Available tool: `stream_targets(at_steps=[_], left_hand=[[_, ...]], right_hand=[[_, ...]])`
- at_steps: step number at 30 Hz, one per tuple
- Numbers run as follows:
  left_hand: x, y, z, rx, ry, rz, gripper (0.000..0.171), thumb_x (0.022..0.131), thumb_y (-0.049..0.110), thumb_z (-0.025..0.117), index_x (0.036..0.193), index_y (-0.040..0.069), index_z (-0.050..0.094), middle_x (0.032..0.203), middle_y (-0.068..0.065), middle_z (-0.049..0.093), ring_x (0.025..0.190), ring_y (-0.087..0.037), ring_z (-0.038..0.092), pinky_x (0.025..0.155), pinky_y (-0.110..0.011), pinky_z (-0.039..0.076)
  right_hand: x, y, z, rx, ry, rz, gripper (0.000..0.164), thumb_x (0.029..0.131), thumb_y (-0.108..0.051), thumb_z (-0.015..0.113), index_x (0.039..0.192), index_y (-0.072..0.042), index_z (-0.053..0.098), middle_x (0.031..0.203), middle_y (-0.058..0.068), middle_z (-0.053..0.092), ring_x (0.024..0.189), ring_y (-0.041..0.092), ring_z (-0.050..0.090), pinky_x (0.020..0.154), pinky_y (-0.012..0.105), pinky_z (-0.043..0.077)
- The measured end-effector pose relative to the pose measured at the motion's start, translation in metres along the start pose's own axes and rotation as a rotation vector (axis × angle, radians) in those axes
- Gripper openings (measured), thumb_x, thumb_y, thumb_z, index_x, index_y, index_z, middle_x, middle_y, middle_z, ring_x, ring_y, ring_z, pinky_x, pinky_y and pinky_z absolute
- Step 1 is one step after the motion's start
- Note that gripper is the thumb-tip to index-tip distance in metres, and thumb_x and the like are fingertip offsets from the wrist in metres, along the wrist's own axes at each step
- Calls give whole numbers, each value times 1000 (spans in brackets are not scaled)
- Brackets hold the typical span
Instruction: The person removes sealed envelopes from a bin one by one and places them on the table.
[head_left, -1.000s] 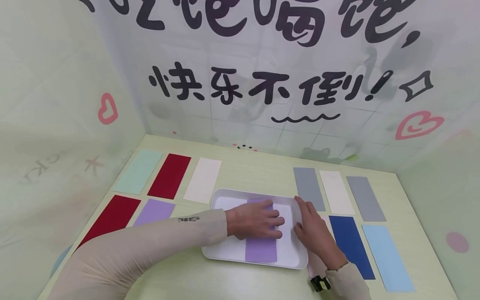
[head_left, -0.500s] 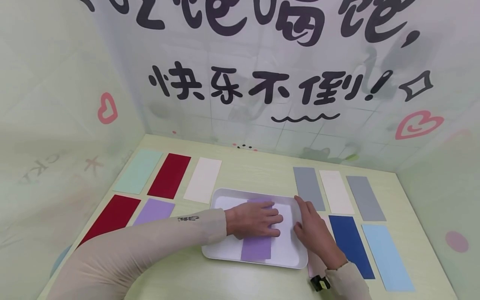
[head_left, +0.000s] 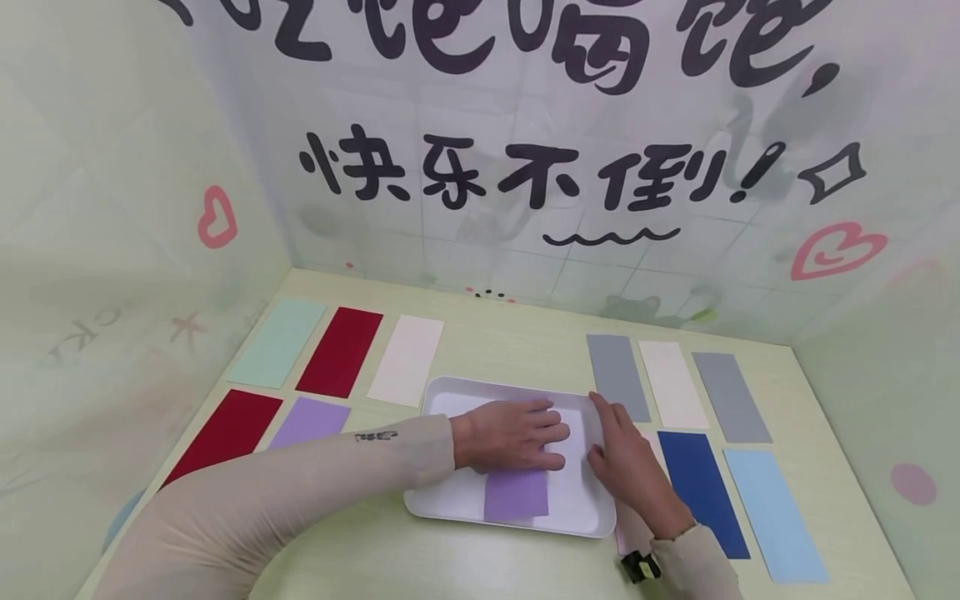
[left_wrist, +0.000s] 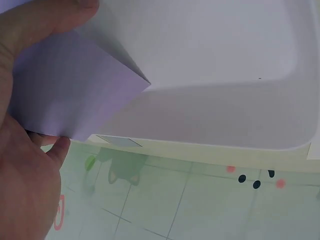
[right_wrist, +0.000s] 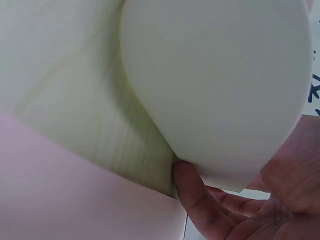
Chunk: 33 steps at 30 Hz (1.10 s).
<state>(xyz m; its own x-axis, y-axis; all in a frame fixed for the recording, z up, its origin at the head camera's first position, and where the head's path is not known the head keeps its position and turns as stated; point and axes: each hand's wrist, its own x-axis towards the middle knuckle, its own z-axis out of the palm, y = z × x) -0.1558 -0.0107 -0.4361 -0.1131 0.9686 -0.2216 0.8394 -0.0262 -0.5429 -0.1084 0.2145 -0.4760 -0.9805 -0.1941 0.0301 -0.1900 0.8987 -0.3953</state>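
Observation:
A white tray stands at the table's front middle. Inside it lies a purple paper strip, its upper part mostly covered by my left hand. In the left wrist view that hand grips the purple strip between thumb and fingers, and a corner of the strip lifts off the tray floor. My right hand holds the tray's right side near the back corner. The right wrist view shows a digit of the right hand pressed at the foot of the tray's outer wall.
On the left lie a mint strip, red strips, a pale strip and another purple strip. To the right are grey, white, blue and light blue strips. Printed curtains enclose the table.
The purple strip in the tray has shifted a little left, then slightly back right, along with small movements of my left hand. My right hand and the tray stay in place.

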Motion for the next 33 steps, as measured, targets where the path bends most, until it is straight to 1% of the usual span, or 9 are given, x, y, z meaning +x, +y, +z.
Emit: stream_targets(at_steps=[3,7,11,15,19,24,28,33], left_hand=[[-1,-3,-3,7,0,-7,61,80,42,71,128,29,37,122,0,41,113,-19,44,109,-39,30],[-4,-6,-7,-4,-4,-25,71,73,45,75,130,28,36,123,-1,41,115,-21,44,109,-41,30],[-10,-11,-14,-27,21,-57,77,71,45,76,135,28,36,124,-1,42,117,-22,43,108,-42,31],[-18,-15,-22,-56,48,-99,82,71,46,76,139,29,34,124,-1,44,118,-21,43,108,-41,30],[-27,-17,-29,-84,59,-144,89,68,49,77,142,30,32,126,-1,44,122,-21,43,108,-42,29],[-38,-19,-34,-117,78,-187,98,66,48,78,149,30,28,129,-2,44,115,-20,43,100,-40,33],[-47,-20,-36,-154,77,-217,104,67,48,77,154,29,24,132,-2,43,114,-20,43,95,-40,35],[-58,-19,-36,-190,56,-268,106,69,49,76,157,27,21,132,-3,44,115,-20,43,97,-41,34]], right_hand=[[0,0,-1,2,-1,-1,74,87,-5,70,150,-3,32,127,21,50,89,28,63,68,38,58],[0,0,0,3,-1,-2,74,86,-4,70,150,-3,32,127,20,50,87,27,63,67,38,57],[0,1,1,3,-4,-1,75,86,-4,70,150,-3,32,127,20,50,86,26,62,67,38,57],[0,1,0,4,-5,-4,74,86,-4,69,150,-3,32,125,20,50,86,26,61,68,37,57],[-1,0,-1,5,2,-9,73,86,-4,68,150,-2,33,124,20,50,84,26,60,67,37,57],[-2,0,-3,7,-1,-5,72,87,-3,67,150,-2,32,124,20,50,83,25,60,67,37,56],[-1,0,-2,12,-5,-3,72,87,-3,67,150,-3,32,125,20,50,83,25,60,68,37,57],[-1,0,-2,15,-5,-2,72,87,-3,66,150,-3,32,125,20,50,83,26,60,68,38,57]])
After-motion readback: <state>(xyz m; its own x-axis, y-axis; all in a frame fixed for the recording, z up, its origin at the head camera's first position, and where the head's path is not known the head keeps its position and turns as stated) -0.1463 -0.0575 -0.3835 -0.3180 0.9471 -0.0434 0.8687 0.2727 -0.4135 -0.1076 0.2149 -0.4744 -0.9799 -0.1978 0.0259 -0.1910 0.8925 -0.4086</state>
